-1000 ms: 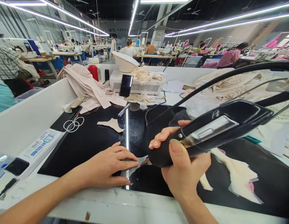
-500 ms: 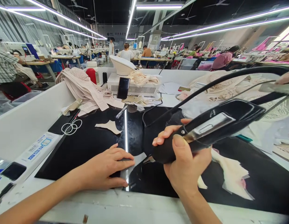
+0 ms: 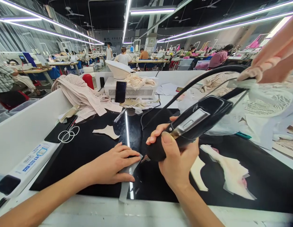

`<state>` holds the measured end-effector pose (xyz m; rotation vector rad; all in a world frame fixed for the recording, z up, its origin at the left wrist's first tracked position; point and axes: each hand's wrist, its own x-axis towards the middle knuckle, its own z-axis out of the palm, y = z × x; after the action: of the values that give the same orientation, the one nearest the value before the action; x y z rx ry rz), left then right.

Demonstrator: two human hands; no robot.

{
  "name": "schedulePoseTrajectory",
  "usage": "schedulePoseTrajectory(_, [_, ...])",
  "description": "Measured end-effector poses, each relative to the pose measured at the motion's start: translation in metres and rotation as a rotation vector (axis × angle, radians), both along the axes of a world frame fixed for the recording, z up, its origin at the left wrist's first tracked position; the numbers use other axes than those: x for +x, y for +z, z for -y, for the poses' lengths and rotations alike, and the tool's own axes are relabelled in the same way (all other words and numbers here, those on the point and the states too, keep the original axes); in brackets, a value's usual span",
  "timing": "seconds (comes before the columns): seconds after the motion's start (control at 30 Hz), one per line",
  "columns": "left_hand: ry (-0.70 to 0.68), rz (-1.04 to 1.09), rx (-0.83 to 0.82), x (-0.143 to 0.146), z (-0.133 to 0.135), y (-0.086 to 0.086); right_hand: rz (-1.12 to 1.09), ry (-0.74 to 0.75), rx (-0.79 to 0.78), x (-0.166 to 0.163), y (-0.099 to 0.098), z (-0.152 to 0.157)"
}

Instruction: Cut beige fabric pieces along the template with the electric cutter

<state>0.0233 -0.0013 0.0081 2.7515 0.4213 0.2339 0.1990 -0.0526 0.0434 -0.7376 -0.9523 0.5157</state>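
Observation:
My right hand (image 3: 176,159) is closed around the handle of a black corded hand tool (image 3: 194,123), its nose pointing down and left at the black work surface (image 3: 89,148). My left hand (image 3: 112,164) lies flat, fingers together, pressing a thin pale fabric strip (image 3: 127,179) onto the black surface right beside the tool's tip. The strip hangs over the table's front edge. A black cable (image 3: 203,78) arcs up from the tool to the right.
Cream fabric cut pieces (image 3: 229,171) lie right of my hand, another (image 3: 107,130) further back. White rings (image 3: 68,134), a fabric pile (image 3: 77,90), a white machine (image 3: 131,88) with a phone (image 3: 120,92) stand behind. Lace garments (image 3: 267,104) at right. Another person's arm (image 3: 274,60) enters top right.
The tool and my right hand have shifted left and slightly down toward the strip. The view tilted; another person's arm now shows at top right.

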Motion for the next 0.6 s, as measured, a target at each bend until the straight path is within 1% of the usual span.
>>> schedulePoseTrajectory(0.2, [0.011,0.013,-0.015,-0.0020,0.0007,-0.0032,0.013,0.010,-0.001,-0.0007,-0.0023,-0.0053])
schedulePoseTrajectory(0.47, [0.021,0.028,-0.021,-0.0004,0.0016,-0.0035,0.031,0.027,-0.022,0.0008,-0.0046,-0.0043])
schedulePoseTrajectory(0.6, [0.018,0.025,-0.035,-0.0001,0.0020,-0.0025,0.026,-0.034,-0.003,0.0061,-0.0009,-0.0066])
